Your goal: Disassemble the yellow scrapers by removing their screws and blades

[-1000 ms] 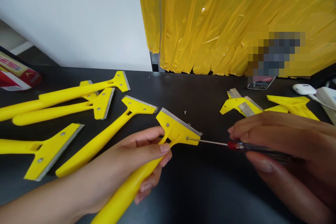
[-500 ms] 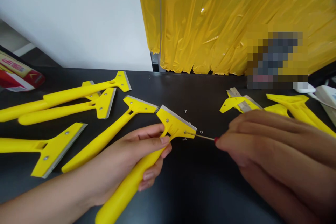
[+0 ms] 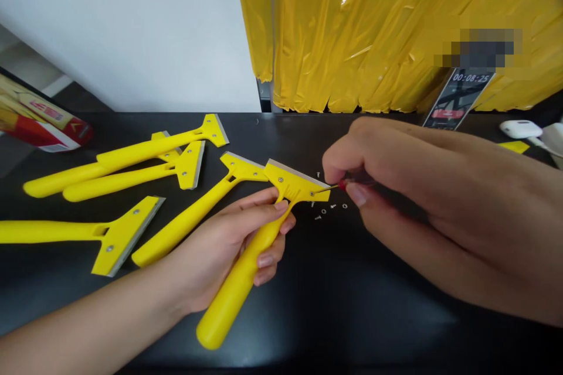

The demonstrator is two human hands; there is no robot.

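My left hand (image 3: pixel 250 234) is closed round the neck of a yellow scraper (image 3: pixel 237 287), its wide head and metal blade pointing away from me. Between the thumb and fingers of my right hand (image 3: pixel 396 187) is a screwdriver (image 3: pixel 329 187) with a thin shaft and a bit of red showing at the grip; the hand hides most of its handle. The shaft's tip meets the right-hand screw (image 3: pixel 312 194) on the scraper head. Just right of the head, several small loose screws and nuts (image 3: pixel 333 207) lie on the black table (image 3: pixel 334 310).
To the left lie several more yellow scrapers (image 3: pixel 132 225) with blades fitted. A red and tan package (image 3: pixel 48 120) stands at the far left. Behind my right hand are a phone (image 3: pixel 457 96) showing a timer, a white earbud case (image 3: pixel 521 129) and a yellow part (image 3: pixel 514 146), mostly covered.
My right hand has shifted up and left in view and its fingers have turned, closer to the scraper head. The screwdriver tip is still at the right-hand screw. The whole view has moved slightly.
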